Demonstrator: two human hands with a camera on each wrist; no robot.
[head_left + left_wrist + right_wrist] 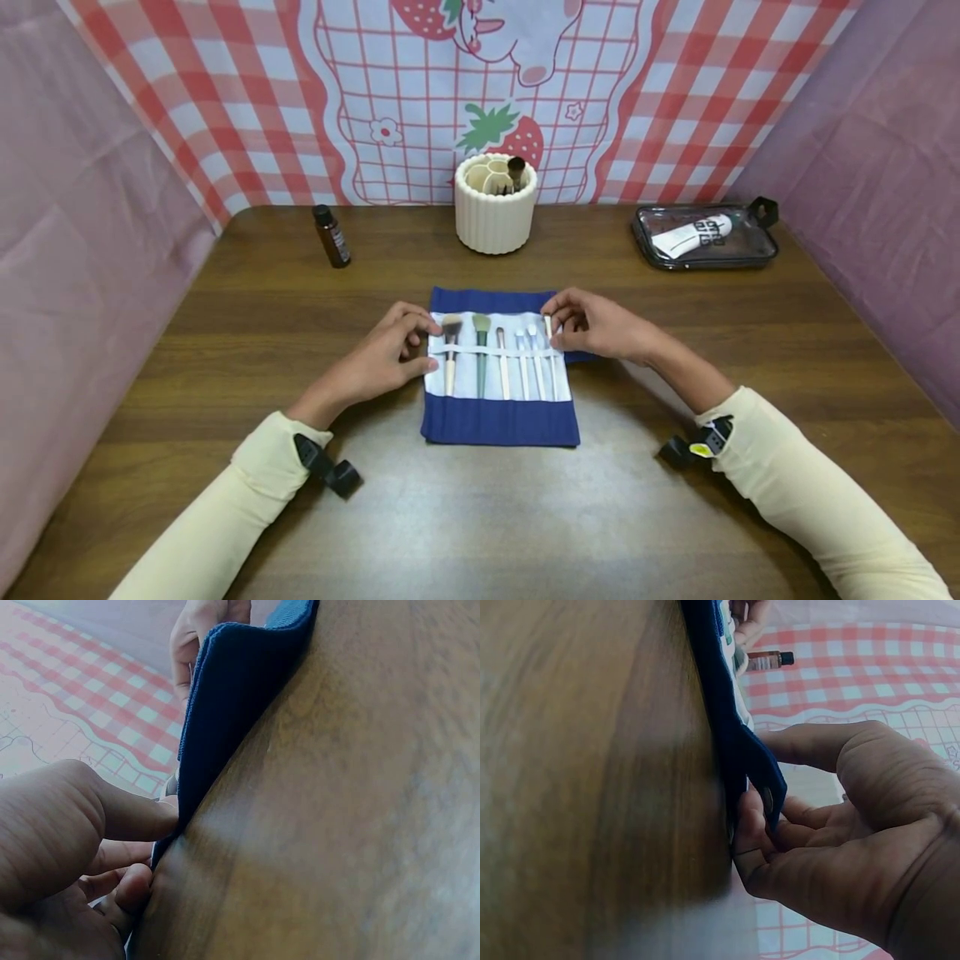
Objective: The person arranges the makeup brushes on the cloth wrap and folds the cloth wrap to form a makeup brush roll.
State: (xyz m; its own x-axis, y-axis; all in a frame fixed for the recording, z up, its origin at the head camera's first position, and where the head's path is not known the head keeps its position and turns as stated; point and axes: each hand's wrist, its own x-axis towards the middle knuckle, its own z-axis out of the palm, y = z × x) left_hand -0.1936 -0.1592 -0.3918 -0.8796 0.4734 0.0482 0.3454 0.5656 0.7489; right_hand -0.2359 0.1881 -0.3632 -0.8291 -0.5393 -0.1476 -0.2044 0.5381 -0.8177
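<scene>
Flat navy-and-white cloth brush roll (501, 422) probably light, floppy; best held by edges: left pinched by left hand (384, 354), right by right hand (600, 325).

The brown wood-grain desk (480, 517) carries an opened blue brush roll (501, 423); along its far edge stand a dark bottle (332, 237) and cream ribbed holder (495, 218), with a clear black-edged pouch (752, 243) lying right.

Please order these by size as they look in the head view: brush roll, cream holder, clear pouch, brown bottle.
1. Brush roll
2. Cream holder and clear pouch: too similar to rank
3. Brown bottle
</scene>
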